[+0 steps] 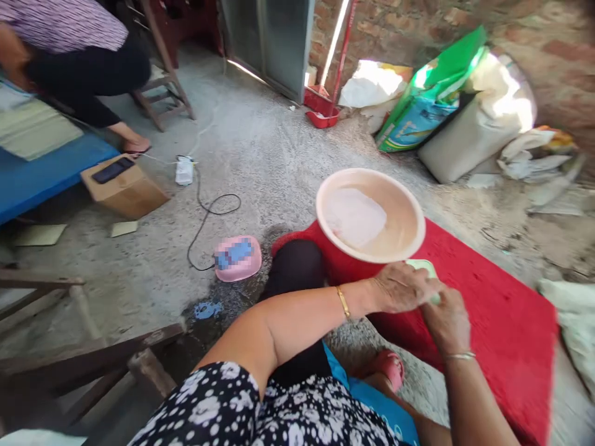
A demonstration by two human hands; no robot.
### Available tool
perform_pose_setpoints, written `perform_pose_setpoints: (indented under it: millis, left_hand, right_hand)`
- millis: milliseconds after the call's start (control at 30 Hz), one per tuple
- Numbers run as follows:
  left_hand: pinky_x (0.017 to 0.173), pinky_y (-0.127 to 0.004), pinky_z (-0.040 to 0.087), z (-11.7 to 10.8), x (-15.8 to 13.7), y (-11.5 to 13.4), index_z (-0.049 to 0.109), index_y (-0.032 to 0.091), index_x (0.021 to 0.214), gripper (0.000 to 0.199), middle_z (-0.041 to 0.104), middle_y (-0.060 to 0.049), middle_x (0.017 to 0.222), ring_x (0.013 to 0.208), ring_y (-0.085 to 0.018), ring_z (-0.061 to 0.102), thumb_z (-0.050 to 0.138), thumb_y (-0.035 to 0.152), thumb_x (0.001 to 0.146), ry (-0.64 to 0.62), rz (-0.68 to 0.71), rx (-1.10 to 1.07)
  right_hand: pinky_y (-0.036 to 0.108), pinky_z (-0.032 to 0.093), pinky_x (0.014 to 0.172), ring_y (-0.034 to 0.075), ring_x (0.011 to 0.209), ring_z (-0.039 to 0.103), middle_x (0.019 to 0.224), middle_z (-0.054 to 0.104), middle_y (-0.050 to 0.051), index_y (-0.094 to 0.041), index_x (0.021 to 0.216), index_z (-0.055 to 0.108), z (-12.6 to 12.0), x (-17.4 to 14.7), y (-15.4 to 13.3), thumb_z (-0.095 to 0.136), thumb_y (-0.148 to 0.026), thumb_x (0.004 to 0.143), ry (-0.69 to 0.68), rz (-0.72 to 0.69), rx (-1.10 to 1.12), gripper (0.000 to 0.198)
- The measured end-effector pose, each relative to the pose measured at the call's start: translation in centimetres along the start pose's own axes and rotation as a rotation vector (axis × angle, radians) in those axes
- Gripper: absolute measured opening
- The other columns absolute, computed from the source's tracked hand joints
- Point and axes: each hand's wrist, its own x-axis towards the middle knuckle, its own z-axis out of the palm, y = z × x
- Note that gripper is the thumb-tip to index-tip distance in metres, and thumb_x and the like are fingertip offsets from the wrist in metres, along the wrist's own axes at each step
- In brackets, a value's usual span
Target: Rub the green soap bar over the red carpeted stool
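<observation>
1. Pale green thing (422, 266): held above the red bench (506, 310), near the basin (372, 254).
2. Handling, my judgement: keep both grips firm, wrists loose, thing clear of the basin rim.
3. Exposed rounded end points away from the person; long axis unclear, fingers cover most.
4. Left hand (402, 288) curls over it; right hand (449, 316) clasps its right side. Exact finger placement hidden.

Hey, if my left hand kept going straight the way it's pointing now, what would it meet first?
Probably your right hand, which sits just ahead of your left hand, by the pale green item. The hands overlap in this view, so I can't tell whether they already touch.
</observation>
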Motion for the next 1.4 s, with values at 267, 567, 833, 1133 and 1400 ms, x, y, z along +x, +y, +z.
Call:
perform_pose_setpoints:
  millis: [267,567,833,1133,1400]
  left_hand:
    - [0.089,-0.040,0.046,1.2,0.1,-0.1,0.068,0.013,0.115,0.038,0.063,-0.017,0.118,0.110,-0.028,0.058,0.033,0.012,0.098,-0.263,-0.134,-0.032]
    - [0.097,-0.049,0.043,1.9,-0.2,-0.1,0.068,0.015,0.118,0.034,0.059,-0.019,0.130,0.121,-0.033,0.054,0.042,0.012,0.096,-0.424,-0.183,0.040]
    - [0.079,-0.032,0.050,0.3,0.4,-0.1,0.058,0.018,0.127,0.036,0.061,-0.011,0.114,0.098,-0.021,0.063,0.031,0.018,0.102,-0.200,-0.208,-0.068]
    - [0.082,-0.035,0.051,0.4,0.2,-0.1,0.063,0.017,0.118,0.036,0.063,-0.013,0.114,0.104,-0.024,0.063,0.031,0.015,0.101,-0.292,-0.166,-0.028]
    - [0.094,-0.042,0.049,-1.5,-2.4,-0.7,0.068,0.012,0.113,0.033,0.064,-0.016,0.115,0.113,-0.029,0.061,0.041,0.009,0.094,-0.486,-0.071,0.013]
  right_hand:
    - [0.042,0.048,0.082,0.032,0.099,0.061,0.108,0.066,0.014,-0.021,0.117,0.069,-2.4,-5.0,10.0,0.054,-0.074,0.072,0.089,0.354,0.047,0.071]
    - [0.049,0.048,0.081,0.034,0.093,0.059,0.097,0.064,0.016,-0.017,0.106,0.072,-4.4,-8.8,13.9,0.059,-0.077,0.065,0.217,0.534,0.046,0.074]
    - [0.032,0.048,0.075,0.023,0.092,0.061,0.101,0.060,0.007,-0.025,0.115,0.067,-0.5,-7.8,-1.9,0.057,-0.058,0.087,0.055,0.012,0.183,0.045]
    - [0.033,0.046,0.069,0.026,0.095,0.062,0.110,0.059,0.006,-0.029,0.122,0.064,-2.7,-11.8,4.9,0.059,-0.060,0.083,-0.016,0.245,-0.013,0.050]
    - [0.041,0.048,0.075,0.031,0.094,0.062,0.108,0.061,0.010,-0.026,0.115,0.067,-4.1,-13.6,8.4,0.051,-0.078,0.075,0.088,0.444,-0.005,0.068]
